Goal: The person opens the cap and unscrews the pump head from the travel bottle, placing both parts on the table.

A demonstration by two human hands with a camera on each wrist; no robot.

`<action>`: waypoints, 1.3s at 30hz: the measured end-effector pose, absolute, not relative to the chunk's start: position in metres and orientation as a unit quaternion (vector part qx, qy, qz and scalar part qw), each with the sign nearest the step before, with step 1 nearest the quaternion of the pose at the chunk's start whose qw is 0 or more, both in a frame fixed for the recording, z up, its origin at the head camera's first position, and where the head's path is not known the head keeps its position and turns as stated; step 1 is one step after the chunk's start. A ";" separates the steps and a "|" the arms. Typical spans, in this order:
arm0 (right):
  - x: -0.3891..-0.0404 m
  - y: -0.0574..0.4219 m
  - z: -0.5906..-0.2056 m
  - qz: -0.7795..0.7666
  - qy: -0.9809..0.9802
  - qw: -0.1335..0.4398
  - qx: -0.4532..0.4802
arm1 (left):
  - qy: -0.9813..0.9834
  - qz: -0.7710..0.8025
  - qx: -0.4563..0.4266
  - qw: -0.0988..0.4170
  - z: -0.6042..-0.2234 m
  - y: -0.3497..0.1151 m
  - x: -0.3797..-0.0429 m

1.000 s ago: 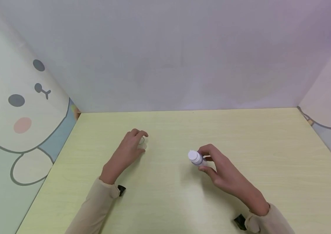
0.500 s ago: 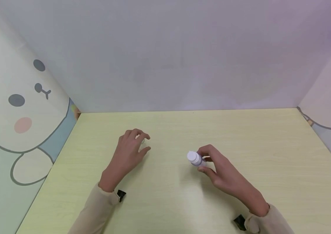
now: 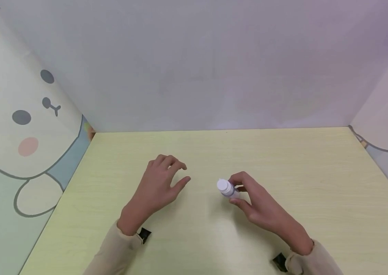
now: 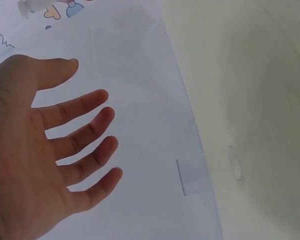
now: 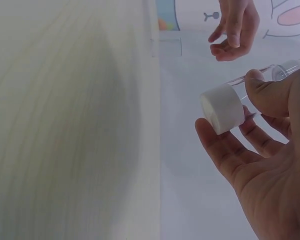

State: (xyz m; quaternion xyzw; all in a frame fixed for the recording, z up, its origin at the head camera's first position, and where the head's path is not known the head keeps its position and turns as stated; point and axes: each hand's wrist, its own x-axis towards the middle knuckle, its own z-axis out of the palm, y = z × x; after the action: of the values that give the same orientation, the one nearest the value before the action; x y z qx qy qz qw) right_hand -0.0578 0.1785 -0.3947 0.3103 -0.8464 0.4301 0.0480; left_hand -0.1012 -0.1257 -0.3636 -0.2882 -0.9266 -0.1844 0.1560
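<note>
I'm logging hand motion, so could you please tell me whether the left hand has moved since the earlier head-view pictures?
Yes: the left hand has shifted to the person's right, away from the table's left edge in the head view.

Clothed in a plain beige left sleeve at seven o'clock in the head view, and a matching right sleeve between four and five. Fitted with an angular black piece at three o'clock of the left cuff, a black block at nine o'clock of the right cuff.
</note>
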 end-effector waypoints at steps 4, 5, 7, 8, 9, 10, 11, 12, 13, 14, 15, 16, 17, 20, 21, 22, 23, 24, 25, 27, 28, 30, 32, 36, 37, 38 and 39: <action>-0.056 0.177 -0.392 0.430 -0.845 0.041 0.314 | -0.910 -0.204 -0.330 0.148 -0.358 -0.119 -0.095; -0.056 0.177 -0.392 0.431 -0.845 0.039 0.315 | -0.906 -0.209 -0.337 0.146 -0.356 -0.118 -0.093; -0.055 0.176 -0.391 0.430 -0.844 0.037 0.318 | -0.899 -0.215 -0.353 0.144 -0.353 -0.114 -0.089; -0.055 0.176 -0.391 0.430 -0.843 0.038 0.322 | -0.896 -0.218 -0.360 0.143 -0.352 -0.112 -0.088; -0.055 0.176 -0.391 0.429 -0.842 0.039 0.324 | -0.892 -0.220 -0.368 0.142 -0.351 -0.109 -0.086; -0.054 0.176 -0.390 0.429 -0.842 0.037 0.325 | -0.888 -0.222 -0.376 0.141 -0.350 -0.107 -0.085; -0.054 0.175 -0.390 0.428 -0.842 0.036 0.327 | -0.885 -0.224 -0.383 0.140 -0.349 -0.105 -0.084; -0.054 0.175 -0.390 0.426 -0.842 0.035 0.329 | -0.882 -0.225 -0.391 0.139 -0.348 -0.102 -0.083; -0.053 0.175 -0.390 0.426 -0.842 0.034 0.330 | -0.879 -0.225 -0.397 0.138 -0.347 -0.100 -0.082; -0.053 0.175 -0.390 0.425 -0.840 0.035 0.335 | -0.878 -0.223 -0.402 0.137 -0.346 -0.098 -0.081; -0.052 0.174 -0.389 0.423 -0.841 0.032 0.335 | -0.876 -0.222 -0.406 0.136 -0.346 -0.096 -0.080; -0.052 0.174 -0.389 0.421 -0.842 0.030 0.336 | -0.875 -0.219 -0.409 0.135 -0.345 -0.095 -0.079; -0.051 0.174 -0.389 0.419 -0.841 0.031 0.341 | -0.875 -0.218 -0.412 0.134 -0.345 -0.093 -0.078; -0.051 0.172 -0.388 0.408 -0.840 0.038 0.355 | -0.870 -0.212 -0.421 0.141 -0.344 -0.088 -0.076; -0.050 0.172 -0.388 0.405 -0.841 0.038 0.357 | -0.869 -0.210 -0.424 0.144 -0.344 -0.086 -0.076; -0.050 0.172 -0.387 0.402 -0.840 0.040 0.362 | -0.868 -0.207 -0.427 0.148 -0.343 -0.085 -0.075; -0.050 0.172 -0.387 0.398 -0.840 0.042 0.366 | -0.866 -0.203 -0.430 0.153 -0.343 -0.083 -0.074; -0.050 0.171 -0.387 0.396 -0.839 0.046 0.370 | -0.866 -0.196 -0.433 0.158 -0.343 -0.082 -0.073; -0.050 0.171 -0.387 0.394 -0.839 0.046 0.371 | -0.866 -0.187 -0.435 0.163 -0.342 -0.081 -0.073; -0.050 0.171 -0.387 0.391 -0.839 0.046 0.375 | -0.866 -0.170 -0.439 0.169 -0.341 -0.080 -0.072; -0.050 0.170 -0.387 0.389 -0.840 0.045 0.376 | -0.866 -0.162 -0.441 0.172 -0.341 -0.079 -0.072; -0.050 0.170 -0.388 0.386 -0.839 0.047 0.381 | -0.865 -0.148 -0.446 0.177 -0.341 -0.079 -0.071; -0.050 0.170 -0.388 0.381 -0.841 0.046 0.382 | -0.862 -0.141 -0.454 0.176 -0.342 -0.080 -0.072; -0.050 0.169 -0.390 0.370 -0.844 0.061 0.383 | -0.850 -0.132 -0.476 0.183 -0.344 -0.080 -0.073; -0.050 0.169 -0.391 0.369 -0.845 0.063 0.382 | -0.846 -0.130 -0.481 0.188 -0.345 -0.080 -0.074; -0.050 0.169 -0.391 0.370 -0.845 0.064 0.382 | -0.842 -0.128 -0.486 0.195 -0.345 -0.080 -0.074; -0.050 0.169 -0.391 0.371 -0.843 0.068 0.383 | -0.838 -0.126 -0.490 0.204 -0.346 -0.080 -0.075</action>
State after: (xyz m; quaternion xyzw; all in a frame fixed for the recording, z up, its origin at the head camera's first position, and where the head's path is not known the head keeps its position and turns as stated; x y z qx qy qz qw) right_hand -0.0498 0.1689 -0.3910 0.3829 -0.8434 0.3707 0.0680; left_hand -0.0751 -0.0803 -0.3459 -0.4902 -0.8381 -0.1256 0.2038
